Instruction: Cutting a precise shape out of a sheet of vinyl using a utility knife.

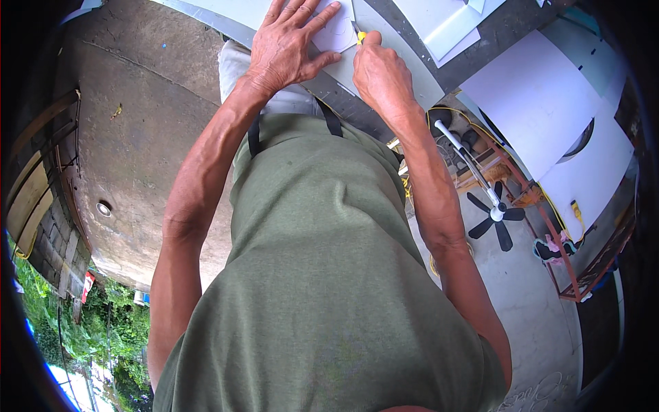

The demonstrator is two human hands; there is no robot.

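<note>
While the left hand [285,49] lay flat at the top of the frame, left of centre, its fingers pointed up the frame and stood somewhat apart, with the thumb reaching right across the lower part of a white sheet [343,34]. Just right of it, at top centre, the right hand [384,75] had its fingers curled and clamped on a yellow knife [361,38]. The knife's long axis ran from lower right to upper left, steeper than a diagonal; its blade pointed up and slightly left, toward the sheet's right edge. Whether the tip touched the sheet could not be told. Beneath sheet and hands lay a pale board [422,82], on a dark bench [508,42]. White panels [532,103] occupied the right of the frame, above and right of a black-bladed fan [497,214].
</note>
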